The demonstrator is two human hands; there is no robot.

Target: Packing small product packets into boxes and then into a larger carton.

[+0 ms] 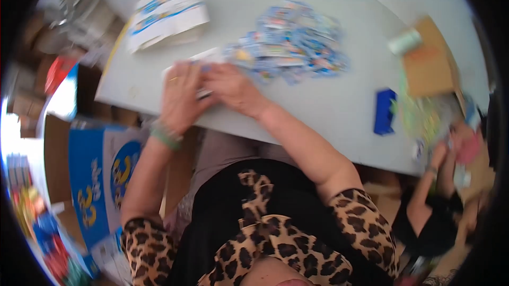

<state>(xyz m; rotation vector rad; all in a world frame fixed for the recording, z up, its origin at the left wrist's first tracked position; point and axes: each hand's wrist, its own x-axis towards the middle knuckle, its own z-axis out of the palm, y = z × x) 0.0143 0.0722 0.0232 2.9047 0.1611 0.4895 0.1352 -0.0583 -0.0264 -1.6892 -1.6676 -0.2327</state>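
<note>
Covering part of a white box [208, 54], the person's left hand [181, 94] lies with fingers together near the edge of the pale table [318, 113]; the right hand [233, 88] meets it, fingers bunched; blur hides whether either clamps the box. Beyond them, to the right, spreads a heap of blue-and-white packets [294, 45]; white-and-blue cartons [185, 14] sit farther left.
</note>
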